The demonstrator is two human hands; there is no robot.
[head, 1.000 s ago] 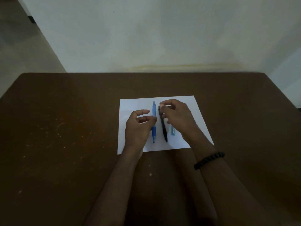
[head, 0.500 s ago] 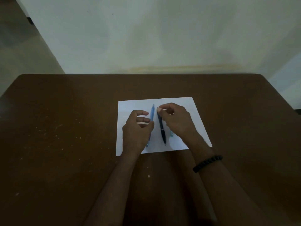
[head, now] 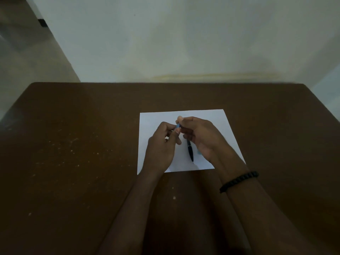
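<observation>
Brown table carries 1 white paper; above it left hand and right hand both pinch the blue pen, probably to open it; the black pen rests on the white paper.

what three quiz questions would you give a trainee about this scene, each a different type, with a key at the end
1. True or false: the black bracelet sits on the left wrist.
2. Which thing do the left hand and the right hand pinch between them? A) an eraser B) the blue pen C) a ruler
3. Fill in: the black pen lies on a white sheet of ____ on the brown table.

Key
1. False: it is on the right wrist.
2. B
3. paper
</observation>
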